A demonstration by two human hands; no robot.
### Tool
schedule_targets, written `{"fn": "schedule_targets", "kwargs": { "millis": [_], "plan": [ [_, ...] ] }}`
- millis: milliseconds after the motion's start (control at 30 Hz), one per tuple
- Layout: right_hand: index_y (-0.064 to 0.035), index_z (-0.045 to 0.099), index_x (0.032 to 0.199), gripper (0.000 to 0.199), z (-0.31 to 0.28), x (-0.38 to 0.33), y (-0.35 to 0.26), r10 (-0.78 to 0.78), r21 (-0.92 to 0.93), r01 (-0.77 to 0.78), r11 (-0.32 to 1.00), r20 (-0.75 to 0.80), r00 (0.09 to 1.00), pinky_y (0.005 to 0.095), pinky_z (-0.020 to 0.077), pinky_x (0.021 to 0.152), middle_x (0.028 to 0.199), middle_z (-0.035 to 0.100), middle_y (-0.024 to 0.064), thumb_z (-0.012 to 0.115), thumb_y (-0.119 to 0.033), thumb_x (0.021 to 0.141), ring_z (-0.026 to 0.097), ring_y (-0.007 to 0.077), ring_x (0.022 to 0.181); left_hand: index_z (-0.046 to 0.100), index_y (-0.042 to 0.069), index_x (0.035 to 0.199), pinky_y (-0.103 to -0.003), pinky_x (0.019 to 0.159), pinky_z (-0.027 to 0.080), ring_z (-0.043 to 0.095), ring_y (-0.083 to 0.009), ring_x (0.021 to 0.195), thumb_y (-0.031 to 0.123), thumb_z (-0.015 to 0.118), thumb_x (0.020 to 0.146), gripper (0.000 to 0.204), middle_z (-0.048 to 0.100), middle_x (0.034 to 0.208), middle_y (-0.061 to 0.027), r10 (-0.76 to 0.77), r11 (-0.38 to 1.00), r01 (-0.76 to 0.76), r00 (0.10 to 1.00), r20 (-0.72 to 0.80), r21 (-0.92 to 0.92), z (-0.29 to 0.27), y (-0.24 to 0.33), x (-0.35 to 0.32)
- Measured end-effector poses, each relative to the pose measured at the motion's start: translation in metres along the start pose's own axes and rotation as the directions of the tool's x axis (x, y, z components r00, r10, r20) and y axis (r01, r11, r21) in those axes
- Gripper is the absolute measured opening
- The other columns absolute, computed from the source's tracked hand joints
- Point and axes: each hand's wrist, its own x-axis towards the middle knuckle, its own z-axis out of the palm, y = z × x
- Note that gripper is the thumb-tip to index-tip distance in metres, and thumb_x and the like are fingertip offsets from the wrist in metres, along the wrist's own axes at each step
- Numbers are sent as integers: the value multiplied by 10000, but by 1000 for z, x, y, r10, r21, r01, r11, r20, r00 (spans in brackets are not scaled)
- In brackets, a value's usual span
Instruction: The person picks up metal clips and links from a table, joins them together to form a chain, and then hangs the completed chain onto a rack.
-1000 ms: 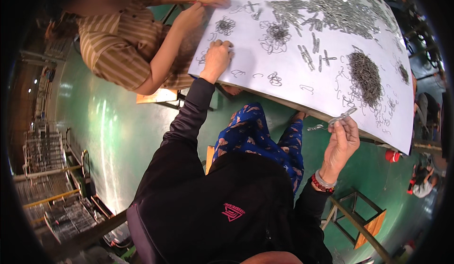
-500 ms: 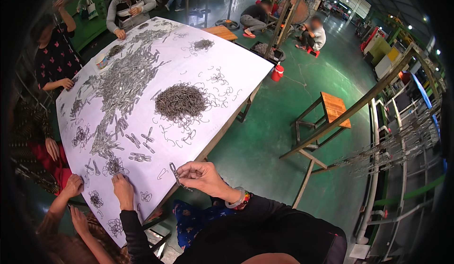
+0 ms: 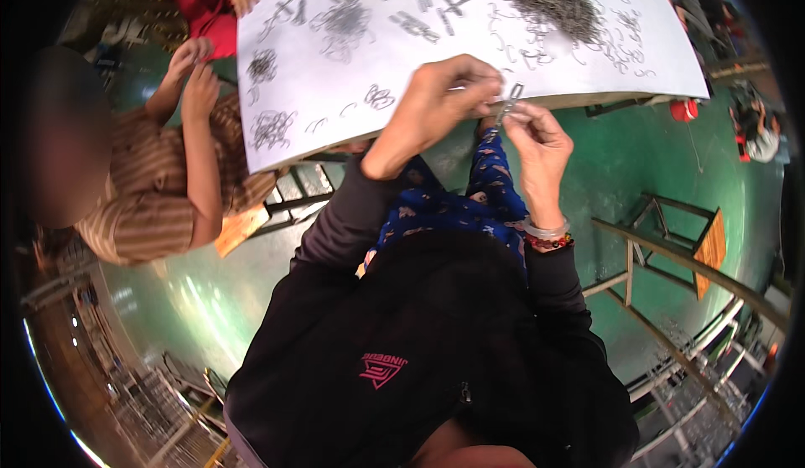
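Note:
In front of me, just over the table's near edge, both my hands are raised close together. My right hand (image 3: 541, 145) pinches a narrow grey metal piece with a looped end (image 3: 514, 93), which points up out of the fingers. Beside it, my left hand (image 3: 449, 103) has its thumb and fingers brought together near that loop. Blur hides what the left fingertips hold, if anything. On the white tabletop (image 3: 377, 128) lie thin curved wire hooks, among them a small cluster (image 3: 379, 96) left of my left hand.
A large heap of dark hooks (image 3: 549, 2) covers the table's far right. Flat metal pieces (image 3: 415, 26) lie farther back. At the left a co-worker in a striped shirt (image 3: 159, 183) works with both hands. A wooden-topped stool (image 3: 711, 254) stands at right beside metal bars.
My left hand has risen from the hook pile on the table and come right, beside my right hand. The right hand still holds the metal piece. The view has tilted down.

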Motion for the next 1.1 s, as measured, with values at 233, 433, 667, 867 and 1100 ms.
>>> {"fn": "schedule_targets", "kwargs": {
  "millis": [233, 433, 667, 867, 1100],
  "plan": [
    [42, 630, 942, 196, 7, -7, 1, -50, -46, 50, 998, 3, 999, 199, 477, 684, 854, 640, 52, 651, 91, 753, 581, 82, 762, 624, -25, 950, -258, 745, 471, 567, -100, 848, 211, 614, 878, 247, 639, 873, -54, 58, 983, -42, 995, -84, 181, 1, -21, -7],
    [42, 631, 929, 193, 3, -14, 9, -225, -305, 242, 921, 90, 970, 216, 465, 671, 840, 621, 26, 640, 97, 744, 547, 82, 729, 592, -24, 968, -264, 783, 463, 570, -108, 874, 205, 579, 899, 240, 643, 922, -68, 64, 994, -55, 993, -98, 94, 6, -18, -12],
    [26, 655, 1006, 182, -7, 25, 7, -43, -209, 41, 977, -2, 999, 223, 453, 611, 824, 636, 44, 579, -87, 886, 548, 93, 687, 516, -20, 971, -264, 821, 444, 567, -101, 902, 134, 489, 945, 158, 633, 911, -70, 3, 998, 2, 996, -90, 57, 7, -16, -28],
    [2, 653, 933, 204, 53, 155, 65, -128, -658, 326, 679, 331, 935, 372, 488, 625, 748, 633, 224, 604, -154, 811, 633, 332, 667, 498, -12, 951, -251, 687, 452, 519, -86, 740, 103, 488, 940, 116, 621, 853, -73, 60, 998, -58, 992, -109, 22, 9, -24, -30],
    [77, 602, 950, 283, 103, 185, 96, -83, -821, 426, 380, 429, 900, 440, 495, 688, 764, 608, 295, 634, -19, 685, 618, 421, 774, 507, -2, 974, -269, 849, 421, 548, -114, 925, 102, 492, 943, 110, 608, 949, -65, 15, 998, -24, 989, -147, -59, -4, -19, -39]
  ]
}}
